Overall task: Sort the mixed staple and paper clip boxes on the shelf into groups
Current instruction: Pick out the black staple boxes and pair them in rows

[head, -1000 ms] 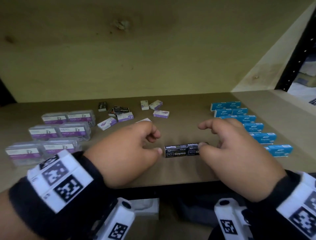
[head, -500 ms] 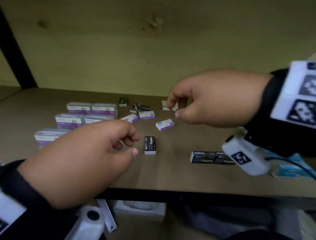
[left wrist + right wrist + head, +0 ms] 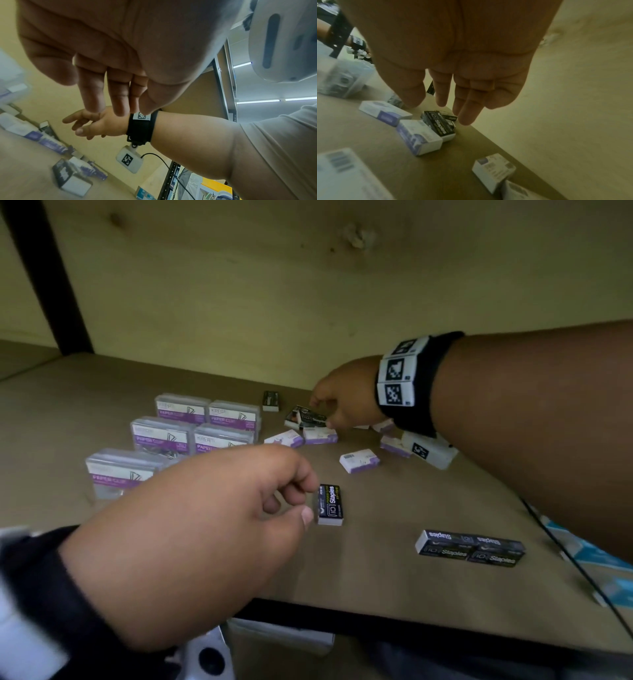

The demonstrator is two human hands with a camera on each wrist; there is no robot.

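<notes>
The left hand [image 3: 205,529], loosely curled and holding nothing, sits right beside a black staples box [image 3: 330,504] whose long side points away, while the right hand [image 3: 346,398], fingers straight, reaches to black boxes [image 3: 306,416] farther back on the shelf [image 3: 394,570].

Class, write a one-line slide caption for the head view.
Right hand reaches for a black staple box; left hand nears another.
</notes>
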